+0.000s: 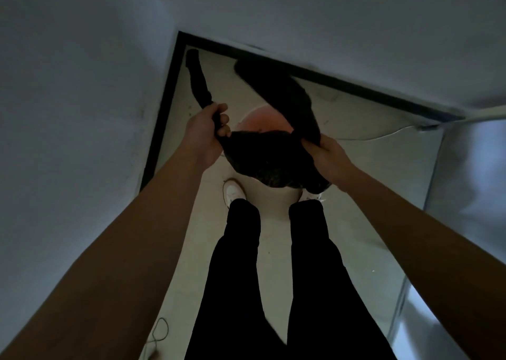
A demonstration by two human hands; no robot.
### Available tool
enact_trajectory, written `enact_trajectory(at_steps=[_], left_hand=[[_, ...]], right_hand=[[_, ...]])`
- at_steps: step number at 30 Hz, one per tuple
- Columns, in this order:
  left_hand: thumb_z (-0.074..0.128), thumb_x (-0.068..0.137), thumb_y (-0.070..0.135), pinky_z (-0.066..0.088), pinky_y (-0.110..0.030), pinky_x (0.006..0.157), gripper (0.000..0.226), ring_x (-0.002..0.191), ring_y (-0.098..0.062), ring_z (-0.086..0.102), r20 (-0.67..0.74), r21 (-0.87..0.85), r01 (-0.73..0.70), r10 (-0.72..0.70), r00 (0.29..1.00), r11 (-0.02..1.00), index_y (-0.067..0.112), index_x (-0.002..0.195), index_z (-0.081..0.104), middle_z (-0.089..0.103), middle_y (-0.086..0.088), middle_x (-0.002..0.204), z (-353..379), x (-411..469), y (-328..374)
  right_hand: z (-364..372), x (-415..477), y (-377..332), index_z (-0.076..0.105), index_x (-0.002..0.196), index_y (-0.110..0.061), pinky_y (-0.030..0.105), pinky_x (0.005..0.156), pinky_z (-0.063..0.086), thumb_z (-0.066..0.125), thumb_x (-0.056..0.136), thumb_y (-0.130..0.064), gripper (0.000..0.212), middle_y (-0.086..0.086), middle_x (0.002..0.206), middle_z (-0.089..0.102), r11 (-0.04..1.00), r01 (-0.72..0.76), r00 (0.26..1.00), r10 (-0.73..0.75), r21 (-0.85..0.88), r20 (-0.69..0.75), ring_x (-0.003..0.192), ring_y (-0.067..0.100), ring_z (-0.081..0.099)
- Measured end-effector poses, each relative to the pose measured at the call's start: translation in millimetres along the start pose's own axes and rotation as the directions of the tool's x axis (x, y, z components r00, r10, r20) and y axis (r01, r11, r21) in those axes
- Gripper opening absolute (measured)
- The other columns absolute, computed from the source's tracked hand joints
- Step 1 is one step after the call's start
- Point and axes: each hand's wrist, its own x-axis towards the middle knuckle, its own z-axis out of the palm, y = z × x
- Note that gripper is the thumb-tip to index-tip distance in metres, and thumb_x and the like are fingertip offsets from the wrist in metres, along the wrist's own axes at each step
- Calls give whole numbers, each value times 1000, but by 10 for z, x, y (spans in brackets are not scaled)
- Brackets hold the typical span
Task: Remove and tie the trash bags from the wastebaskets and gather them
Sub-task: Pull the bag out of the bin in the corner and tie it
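While we stand over the wastebasket [262, 121] in the corner, the black trash bag [268, 162] hangs in the air between our hands, lifted clear above the basket's round, pinkish opening. Our left hand [206, 129] is clenched around one gathered ear of the bag's mouth, whose loose end [197, 77] trails off toward the far left. Our right hand [327, 155] has its grip closed on the other ear, and that tail [276, 88] sweeps toward the far wall. The body of the bag sags below both fists, bulging a little with whatever is inside.

We judge the removal from this basket done, since the bag is out and no liner shows in the opening. No knot is visible yet; the two ears are held apart, which looks like the start of tying. Crossing and cinching them is left, and then carrying the bag to join any others. None of those is in view, so we cannot tell how many baskets remain.

The floor [208, 250] is pale, smooth and mostly bare, with a thin wire [160, 329] lying near left. Plain light walls [82, 86] meet in the corner above a dark baseboard [161, 113]. Something shiny and metallic [465, 195] stands on the right. The light is dim.
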Motion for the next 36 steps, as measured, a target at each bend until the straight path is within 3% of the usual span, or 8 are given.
enact_trajectory(at_steps=[4,7,14,17,23,27,30,36], left_hand=[[38,104,23,35,-23,53,20,46,-9,37,-31,106,-70,73,997,992,14,92,51,44,3,62,-64,-686,-6],[39,102,24,37,-27,59,17,47,-9,43,-59,121,-144,152,987,982,14,97,52,47,5,59,-82,-1239,-63],[44,103,16,47,-35,72,16,51,-14,50,-209,-154,-360,325,922,920,9,92,53,53,0,57,-106,-2384,-356],[46,102,14,51,-37,76,12,52,-15,51,-269,-188,-427,371,889,885,7,97,54,53,-2,58,-81,-2895,-633],[47,103,12,57,-39,79,11,49,-17,47,-291,-136,-504,452,843,853,5,100,54,44,-4,61,48,-3767,-957],[51,102,14,59,-34,65,10,46,-12,37,-220,-11,-495,481,849,869,8,105,57,37,1,58,70,-4231,-968],[51,100,11,50,-29,54,6,47,-10,34,-111,84,-445,452,885,891,11,102,56,35,3,60,-15,-4472,-977],[52,90,-10,44,-32,60,21,53,-15,36,188,197,-393,359,914,898,8,101,51,31,-1,60,-374,-4867,-1012]], right_hand=[[-75,-674,-375,61,123,-17,28,87,48,51,101,-34,30,0,110,65,995,-11,998,16,103,-54,105,20,63],[-136,-1097,-489,61,115,-16,36,93,49,49,102,-30,22,4,107,64,998,47,995,-43,33,-95,103,23,63],[-342,-1884,-336,57,132,-13,32,88,44,46,101,-45,46,7,117,62,982,147,989,-144,-120,36,101,22,58],[-494,-2329,-137,56,136,-16,35,96,46,46,99,-50,51,10,130,62,969,208,974,-194,-129,113,115,26,60],[-830,-3180,94,61,128,-21,35,89,49,43,99,-53,46,9,121,67,916,369,927,-350,-156,136,107,25,63],[-882,-3610,4,62,124,-21,28,79,43,40,103,-45,39,2,109,65,846,503,863,-480,-177,158,96,15,59],[-814,-3926,-13,61,126,-20,18,70,37,40,105,-38,35,-6,104,57,779,583,812,-571,-232,122,93,7,52],[-499,-4372,-81,63,119,-10,19,75,32,46,102,-20,26,-8,91,55,541,699,611,-792,-467,-4,81,7,47]])
